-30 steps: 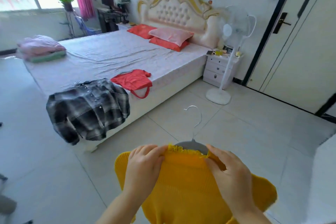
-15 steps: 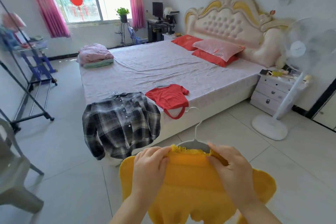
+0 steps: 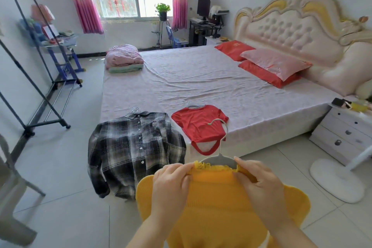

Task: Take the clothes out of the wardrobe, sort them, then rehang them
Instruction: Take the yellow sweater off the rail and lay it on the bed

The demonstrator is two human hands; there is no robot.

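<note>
Beyond the grip of the left hand [image 3: 171,185] and right hand [image 3: 261,185] on the knit top [image 3: 217,207], a buttoned shirt [image 3: 134,151] lies to the left and a T-shirt [image 3: 199,125] straight ahead, both on the bed [image 3: 201,82] edge.

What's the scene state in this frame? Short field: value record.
held: yellow knit top on a grey hanger
left hand: pinches the top's neckline on its own side
right hand: pinches the neckline on the other side
bed: plaid shirt draped over the near edge, red top beside it
floor, left: black garment rack
</note>
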